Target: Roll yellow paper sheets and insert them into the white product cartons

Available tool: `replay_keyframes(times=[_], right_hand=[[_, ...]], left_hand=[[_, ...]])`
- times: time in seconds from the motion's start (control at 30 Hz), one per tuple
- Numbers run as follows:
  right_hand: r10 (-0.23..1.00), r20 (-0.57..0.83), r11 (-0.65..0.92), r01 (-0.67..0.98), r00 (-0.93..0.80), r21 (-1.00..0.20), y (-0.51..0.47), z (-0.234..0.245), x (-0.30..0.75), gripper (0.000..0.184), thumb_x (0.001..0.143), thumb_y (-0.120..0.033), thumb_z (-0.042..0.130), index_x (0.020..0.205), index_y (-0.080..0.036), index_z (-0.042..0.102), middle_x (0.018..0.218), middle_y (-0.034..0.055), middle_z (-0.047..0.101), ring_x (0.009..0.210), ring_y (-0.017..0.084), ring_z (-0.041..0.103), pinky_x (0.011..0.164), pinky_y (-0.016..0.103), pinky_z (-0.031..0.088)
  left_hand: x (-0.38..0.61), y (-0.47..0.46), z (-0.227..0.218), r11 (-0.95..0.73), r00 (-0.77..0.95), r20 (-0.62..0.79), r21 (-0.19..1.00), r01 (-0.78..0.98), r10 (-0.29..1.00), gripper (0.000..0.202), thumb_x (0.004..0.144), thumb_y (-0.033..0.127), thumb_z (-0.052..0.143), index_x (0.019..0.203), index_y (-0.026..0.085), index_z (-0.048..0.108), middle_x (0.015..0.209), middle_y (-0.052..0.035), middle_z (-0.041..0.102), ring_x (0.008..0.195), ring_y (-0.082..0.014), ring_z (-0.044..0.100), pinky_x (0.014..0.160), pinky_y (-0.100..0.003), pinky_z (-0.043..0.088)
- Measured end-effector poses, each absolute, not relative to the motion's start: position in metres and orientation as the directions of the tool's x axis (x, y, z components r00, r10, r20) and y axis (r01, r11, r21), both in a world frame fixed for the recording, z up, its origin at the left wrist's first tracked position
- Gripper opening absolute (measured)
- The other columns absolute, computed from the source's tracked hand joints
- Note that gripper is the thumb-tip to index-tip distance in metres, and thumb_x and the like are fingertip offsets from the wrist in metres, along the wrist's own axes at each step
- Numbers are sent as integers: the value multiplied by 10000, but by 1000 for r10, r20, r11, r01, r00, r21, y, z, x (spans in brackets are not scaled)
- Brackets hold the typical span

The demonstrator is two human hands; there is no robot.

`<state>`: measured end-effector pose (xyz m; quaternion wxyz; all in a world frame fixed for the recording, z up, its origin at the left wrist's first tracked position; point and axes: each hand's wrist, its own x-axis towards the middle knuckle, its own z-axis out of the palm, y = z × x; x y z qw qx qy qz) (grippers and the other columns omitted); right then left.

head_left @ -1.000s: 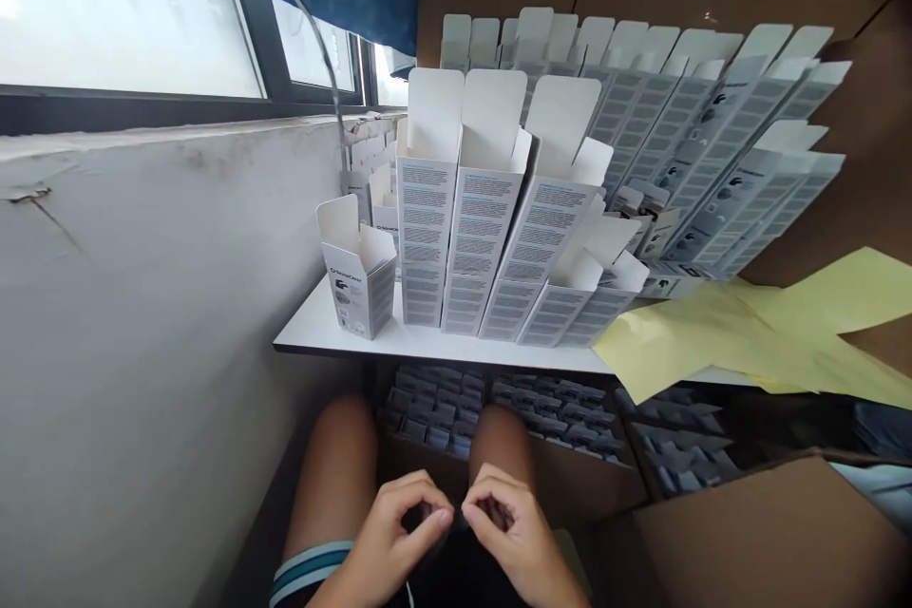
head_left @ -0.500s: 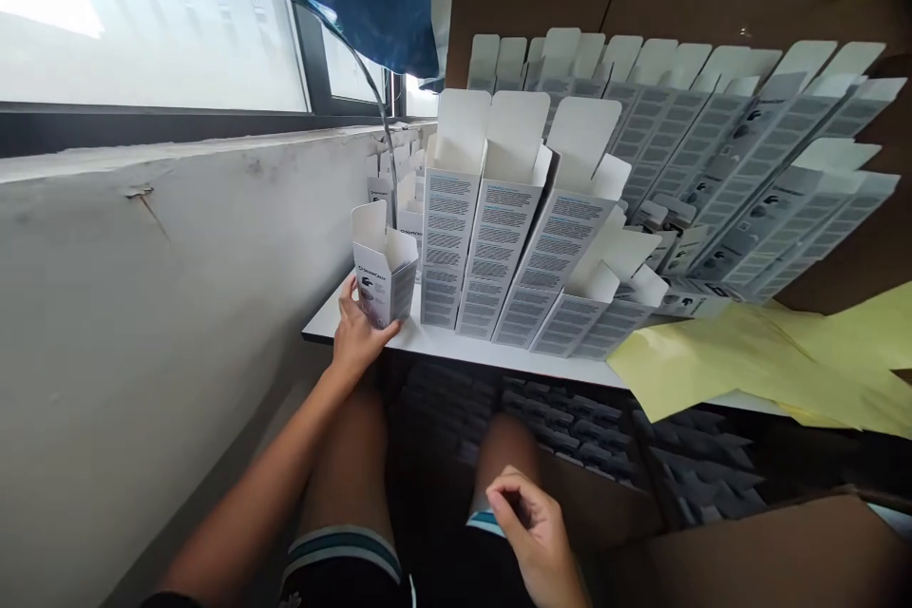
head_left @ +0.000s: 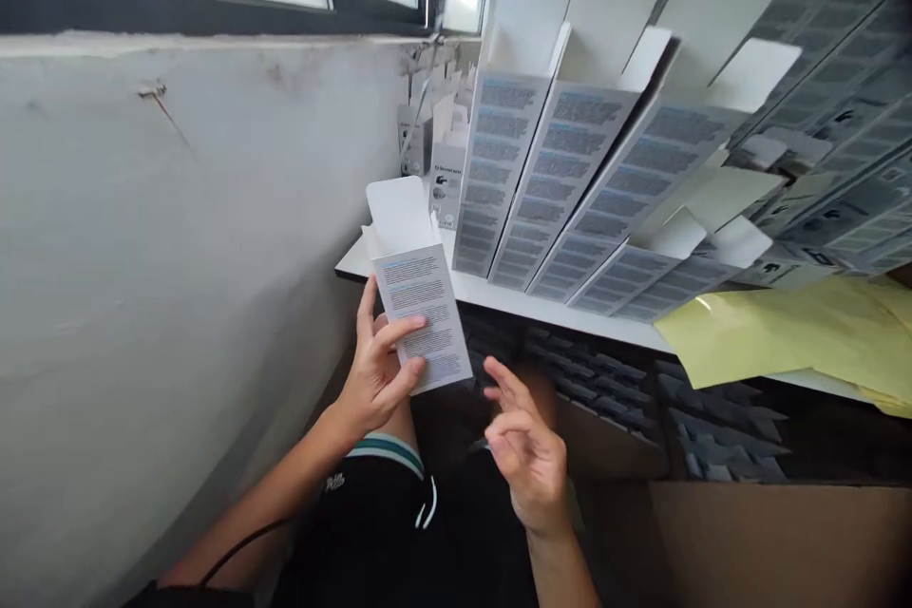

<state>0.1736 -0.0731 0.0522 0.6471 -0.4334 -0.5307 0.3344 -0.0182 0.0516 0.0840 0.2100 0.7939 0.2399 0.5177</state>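
My left hand (head_left: 377, 370) grips a small white paperboard box (head_left: 422, 304), thumb and fingers lying across its printed text panel. The box tilts in front of the table's corner, its long top flap raised and a side flap sticking out. To the right of the box's lower end, apart from it, my right hand (head_left: 527, 446) hovers over my lap. Its fingers are partly curled but spread, and I see nothing held in them. Beyond the held box, several tall stacks of like boxes (head_left: 562, 180) with raised flaps stand on the white table (head_left: 484, 288).
Yellow paper sheets (head_left: 790, 332) hang over the table edge on the right. Under the table are dark rows of boxes (head_left: 591, 380) and brown cardboard (head_left: 776, 532). A white wall (head_left: 214, 237) with a window runs along the left. More boxes (head_left: 446, 180) stand behind the stacks.
My left hand has lifted the box off the table corner and brought it closer, its text side now facing me. My right hand has risen toward it, fingers spreading. The view has moved closer.
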Motion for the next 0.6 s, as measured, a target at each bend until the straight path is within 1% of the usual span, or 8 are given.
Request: replay_keyframes(times=[0.1,0.17,0.23,0.3,0.4,0.47,0.53,0.6], right_hand=[[904,378,399,-73,201,-914,-60,62,156,147,922,-288,644,793,-229,680,1545,71,508,1442,312,452,1170,536,373],[910,337,377,-141,242,-916,-56,62,149,134,924,-291,643,810,-229,677,1558,75,490,1451,324,440,1152,547,399],[910,317,367,-169,266,-914,-55,61,147,143,927,-307,636,812,-228,667,1553,83,495,1446,340,442,1130,557,422],[904,334,378,-134,267,-916,-55,63,148,167,925,-328,632,798,-222,657,1510,97,532,1405,350,485,1101,562,447],[837,434,429,93,334,-899,-57,71,153,158,928,-294,608,791,-228,652,1200,91,645,1140,279,632,967,500,534],[729,585,486,333,356,-808,-56,80,159,109,916,-210,600,842,-250,669,912,43,605,893,218,619,855,455,550],[586,766,548,566,266,-616,-53,89,163,159,882,-132,621,925,-268,692,760,4,524,741,190,539,779,437,535],[460,882,576,722,101,-383,-49,97,167,230,852,-88,649,992,-262,704,719,-7,491,690,180,491,743,424,522]], left_hand=[[-15,39,84,-784,460,676,616,75,576,712,804,497,775,1406,318,440,1706,-100,-80,1434,-394,434,1108,-571,485],[-16,40,83,-778,532,638,625,65,557,878,683,469,881,1414,311,421,1692,-92,-196,1472,-434,360,1120,-589,471],[-19,42,82,-764,560,605,640,81,566,817,688,350,896,1377,312,458,1693,-79,-198,1479,-434,349,1102,-582,493],[-22,45,83,-748,561,589,658,85,582,743,705,283,884,1339,310,498,1705,-87,-100,1464,-425,378,1065,-571,527],[-24,46,84,-722,556,572,687,78,604,719,704,282,882,1324,305,519,1701,-97,-8,1449,-421,399,1042,-569,545],[-24,45,85,-708,540,573,703,62,616,705,709,282,877,1318,300,522,1697,-99,2,1443,-417,409,1050,-575,540],[-23,45,86,-704,525,580,708,52,622,691,716,284,872,1313,296,525,1693,-100,18,1444,-413,410,1066,-581,530],[-23,45,87,-710,517,587,701,61,624,675,720,298,871,1306,295,536,1691,-98,44,1451,-414,399,1075,-585,524]])
